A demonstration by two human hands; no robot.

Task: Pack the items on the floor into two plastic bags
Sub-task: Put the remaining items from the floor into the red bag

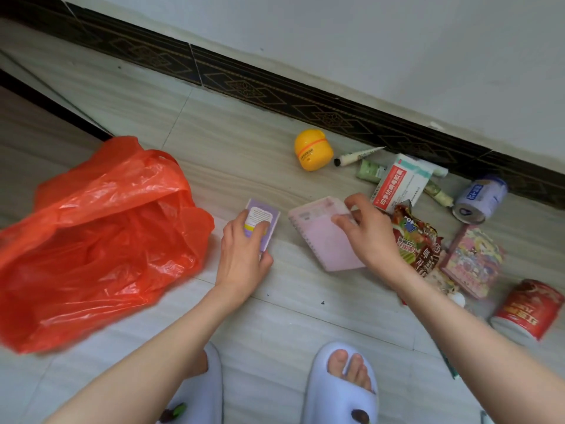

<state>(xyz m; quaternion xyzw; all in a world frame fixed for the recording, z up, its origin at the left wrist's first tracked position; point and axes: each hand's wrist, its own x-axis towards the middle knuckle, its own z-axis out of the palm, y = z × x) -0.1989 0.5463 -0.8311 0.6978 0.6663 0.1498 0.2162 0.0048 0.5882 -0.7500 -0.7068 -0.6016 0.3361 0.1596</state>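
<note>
Head view: L hand grips small purple box, fingers curled round it, just right of red plastic bag, which lies open on tiled floor at left. R hand pinches far edge of pink spiral notebook, center. Other items right & far-right: yellow round container near wall, marker pen, red-white medicine box, snack packet, blue-white can on its side, colourful box, red can. White slippers near edge.

head view | looks steeply down | close over floor
</note>
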